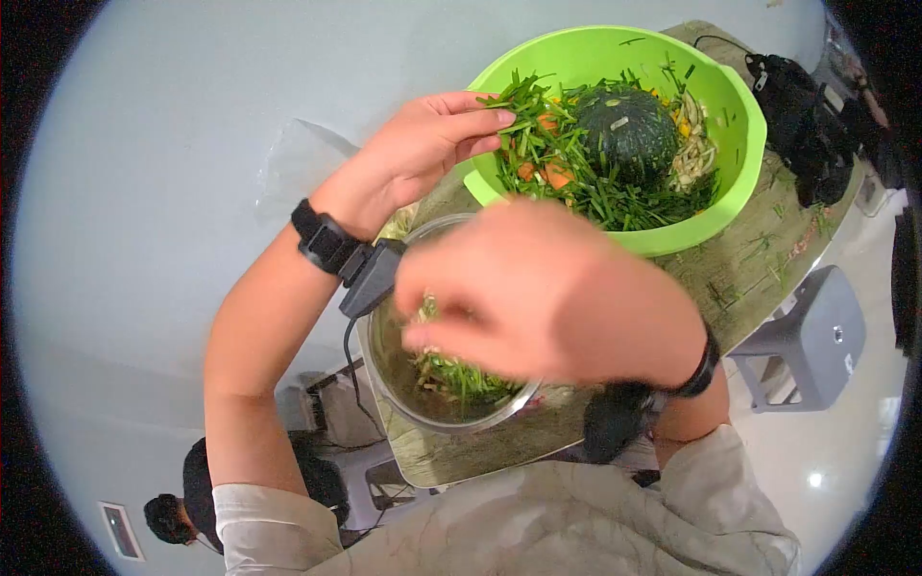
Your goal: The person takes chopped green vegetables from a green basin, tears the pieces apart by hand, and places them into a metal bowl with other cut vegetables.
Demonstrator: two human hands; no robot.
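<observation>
One pumpkin (626, 139), two bowls (663, 237) (444, 422), perhaps three orange pieces (557, 175)

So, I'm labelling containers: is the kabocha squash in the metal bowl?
No, the kabocha squash sits in the lime-green basin, among chopped greens.

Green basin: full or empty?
Partly full. Chopped greens and a dark green squash lie in the green basin; bare inner wall shows above them.
</observation>
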